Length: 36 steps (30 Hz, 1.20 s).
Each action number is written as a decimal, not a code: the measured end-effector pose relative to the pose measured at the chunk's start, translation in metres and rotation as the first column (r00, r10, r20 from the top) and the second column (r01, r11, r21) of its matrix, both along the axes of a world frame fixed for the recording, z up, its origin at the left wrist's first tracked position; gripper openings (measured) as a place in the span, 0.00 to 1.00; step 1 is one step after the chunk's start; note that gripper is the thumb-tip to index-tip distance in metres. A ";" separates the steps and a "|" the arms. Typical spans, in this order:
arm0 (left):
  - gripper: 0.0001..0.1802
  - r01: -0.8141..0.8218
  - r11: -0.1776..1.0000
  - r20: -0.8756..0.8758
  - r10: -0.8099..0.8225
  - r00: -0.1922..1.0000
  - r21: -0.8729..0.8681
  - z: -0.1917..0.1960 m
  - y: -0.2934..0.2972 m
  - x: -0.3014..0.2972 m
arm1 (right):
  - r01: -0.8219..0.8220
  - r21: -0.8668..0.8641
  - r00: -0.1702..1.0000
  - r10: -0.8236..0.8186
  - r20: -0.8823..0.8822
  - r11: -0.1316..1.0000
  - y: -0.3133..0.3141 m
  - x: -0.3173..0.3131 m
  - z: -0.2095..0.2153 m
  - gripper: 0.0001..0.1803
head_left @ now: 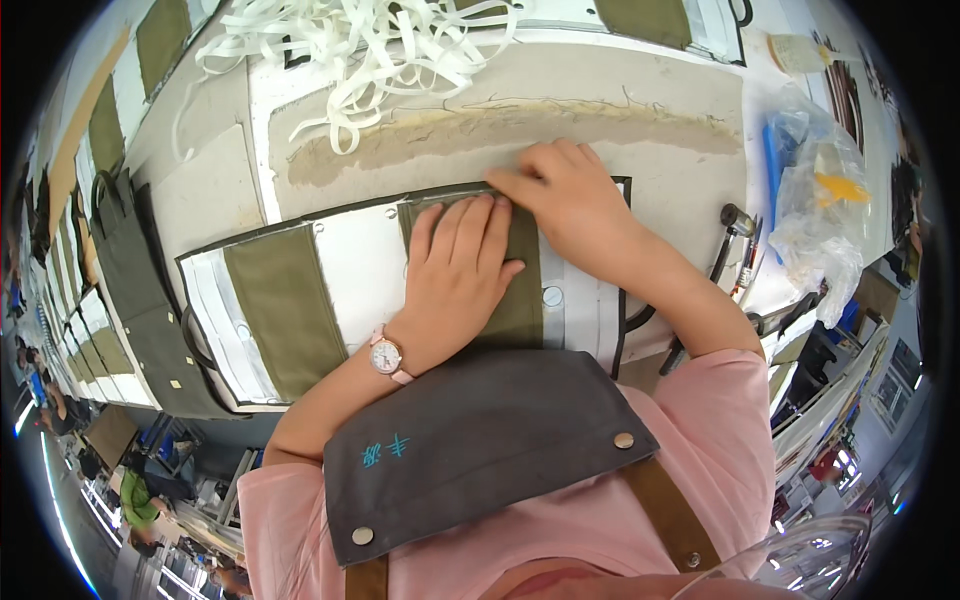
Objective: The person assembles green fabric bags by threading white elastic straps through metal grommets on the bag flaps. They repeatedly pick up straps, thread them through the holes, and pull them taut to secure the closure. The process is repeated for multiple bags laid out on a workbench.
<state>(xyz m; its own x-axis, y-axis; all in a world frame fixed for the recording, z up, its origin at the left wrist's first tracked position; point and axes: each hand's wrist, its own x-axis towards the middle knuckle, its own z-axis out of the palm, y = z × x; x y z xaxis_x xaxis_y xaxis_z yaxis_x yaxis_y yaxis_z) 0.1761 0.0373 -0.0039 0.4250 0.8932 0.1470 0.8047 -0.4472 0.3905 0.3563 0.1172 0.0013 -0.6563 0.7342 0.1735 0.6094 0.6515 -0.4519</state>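
A flat bag panel (365, 262) in white and olive green, bound with a dark edge, lies on the table before me. My left hand (457, 262) rests on its olive strip, palm down with the fingers stretched out. A watch with a pink strap (386, 354) is on my left wrist. At the panel's far edge, my right hand (570, 200) has its fingers curled, the thumb side pressed to the dark edging and slightly blurred. Fingertips there are partly hidden. Dark handles (194, 338) stick out at both ends of the panel.
White tape (370, 60) lies heaped at the far side. A dark bag (150, 290) stands at the left. On the right are a black-handled tool (735, 222) and a clear plastic bag (825, 190). Another olive-and-white panel (645, 22) lies at the back.
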 end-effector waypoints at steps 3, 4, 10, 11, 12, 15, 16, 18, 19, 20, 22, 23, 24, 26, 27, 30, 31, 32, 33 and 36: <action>0.35 -0.008 1.000 0.017 0.008 1.000 0.027 -0.010 0.004 0.003 | 0.084 -0.200 0.993 -0.100 -0.067 0.976 0.008 0.014 0.004 0.09; 0.35 -0.006 0.999 -0.006 0.006 1.000 0.042 -0.010 0.005 0.003 | 0.093 -0.277 0.991 -0.115 -0.066 0.956 0.010 0.017 0.006 0.07; 0.34 -0.040 0.998 -0.002 0.040 0.999 0.046 -0.009 0.014 0.008 | 0.029 -0.210 0.999 -0.037 -0.034 0.977 0.017 0.008 -0.003 0.06; 0.33 -0.031 0.999 -0.006 0.031 0.999 0.043 -0.008 0.014 0.008 | 0.030 -0.194 0.997 -0.043 -0.060 0.980 0.016 0.007 -0.005 0.06; 0.33 -0.022 0.999 -0.009 0.023 1.000 0.039 -0.008 0.015 0.007 | 0.032 -0.179 0.995 -0.048 -0.087 0.983 0.015 0.006 -0.007 0.05; 0.33 -0.016 0.999 0.001 0.016 1.000 0.051 -0.009 0.016 0.006 | -0.029 -0.124 0.984 0.006 -0.177 0.992 0.015 0.012 -0.012 0.07; 0.32 -0.016 0.998 0.009 0.016 1.000 0.055 -0.009 0.015 0.006 | -0.058 -0.107 0.978 0.035 -0.207 0.993 0.015 0.015 -0.014 0.07; 0.31 -0.033 0.999 0.055 0.031 0.998 0.043 -0.010 0.015 0.004 | -0.116 -0.041 0.979 0.107 -0.175 0.992 0.017 0.018 -0.017 0.07; 0.31 -0.041 0.998 0.078 0.038 0.996 0.037 -0.011 0.016 0.003 | -0.146 -0.008 0.977 0.143 -0.158 0.989 0.017 0.020 -0.019 0.07; 0.30 -0.062 0.998 0.108 0.058 0.992 0.031 -0.011 0.016 0.003 | -0.188 0.025 0.975 0.190 -0.116 0.982 0.018 0.022 -0.017 0.09; 0.29 -0.100 0.995 0.167 0.096 0.981 0.017 -0.012 0.017 0.002 | -0.273 0.085 0.961 0.276 -0.030 0.958 0.019 0.024 -0.010 0.13; 0.28 -0.085 0.996 0.145 0.081 0.986 0.020 -0.012 0.018 0.001 | -0.310 0.109 0.951 0.309 0.026 0.945 0.019 0.024 -0.007 0.13; 0.28 -0.068 0.997 0.123 0.065 0.990 0.023 -0.013 0.019 0.000 | -0.347 0.131 0.937 0.338 0.083 0.929 0.019 0.024 -0.004 0.14; 0.28 -0.051 0.996 0.052 0.048 0.997 0.068 -0.013 0.019 0.000 | -0.392 0.163 0.913 0.362 0.186 0.906 0.017 0.024 0.000 0.14; 0.28 -0.048 0.993 0.004 0.048 0.999 0.106 -0.014 0.017 0.001 | -0.398 0.170 0.905 0.357 0.231 0.901 0.015 0.024 0.002 0.15; 0.27 -0.069 0.981 -0.085 0.086 0.993 0.180 -0.012 0.012 0.008 | -0.349 0.219 0.929 0.307 0.205 0.911 0.010 0.025 0.005 0.16; 0.27 -0.079 0.977 -0.102 0.100 0.990 0.196 -0.011 0.012 0.010 | -0.317 0.236 0.944 0.282 0.170 0.919 0.009 0.026 0.005 0.17; 0.27 -0.055 0.980 -0.083 0.072 0.994 0.189 -0.011 0.014 0.011 | -0.312 0.242 0.947 0.279 0.162 0.919 0.008 0.027 0.004 0.17; 0.26 -0.032 0.983 -0.065 0.044 0.997 0.182 -0.010 0.016 0.011 | -0.307 0.247 0.949 0.275 0.154 0.919 0.007 0.027 0.002 0.17; 0.25 0.012 0.988 -0.013 -0.011 1.000 0.153 -0.015 0.015 0.009 | -0.224 0.211 0.972 0.203 0.119 0.951 0.002 0.026 0.005 0.16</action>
<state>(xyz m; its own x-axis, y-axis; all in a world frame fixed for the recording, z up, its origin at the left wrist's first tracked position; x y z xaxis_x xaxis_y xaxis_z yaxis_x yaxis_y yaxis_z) 0.1852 0.0522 -0.0192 0.4378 0.8556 0.2763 0.8033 -0.5102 0.3072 0.3819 0.1196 0.0058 -0.8147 0.5253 0.2457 0.4779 0.8481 -0.2286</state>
